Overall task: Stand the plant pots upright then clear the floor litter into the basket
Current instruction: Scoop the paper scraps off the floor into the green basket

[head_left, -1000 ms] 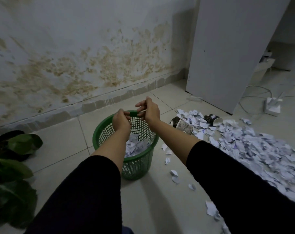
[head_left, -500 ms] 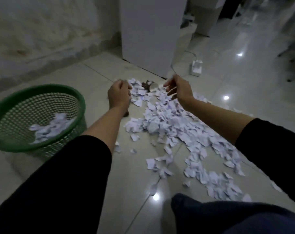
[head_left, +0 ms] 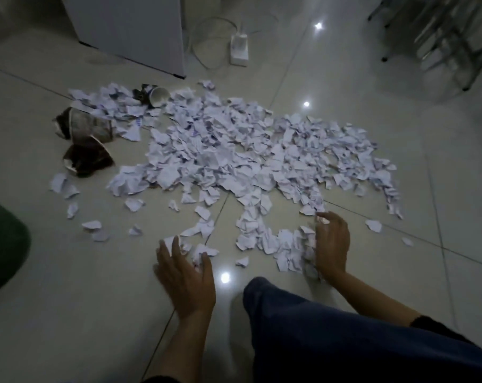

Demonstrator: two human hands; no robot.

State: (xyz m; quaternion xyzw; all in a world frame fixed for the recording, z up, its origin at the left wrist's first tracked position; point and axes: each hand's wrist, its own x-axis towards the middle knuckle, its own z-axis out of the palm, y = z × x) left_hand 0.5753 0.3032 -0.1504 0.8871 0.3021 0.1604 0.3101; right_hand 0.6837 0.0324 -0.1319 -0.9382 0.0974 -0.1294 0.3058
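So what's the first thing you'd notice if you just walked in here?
The big mess of torn paper scraps spread across the middle of the tiled floor. Two hands reach into its near edge, the left hand and the right hand, both touching scraps. At the pile's far left lie crushed paper cups, and a dark green basket peeks in at the left edge.

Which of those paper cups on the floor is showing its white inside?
The farthest cup, at the top edge of the paper scraps, turns its open white mouth toward the camera. The two crumpled cups at the left show only dark, crushed outsides.
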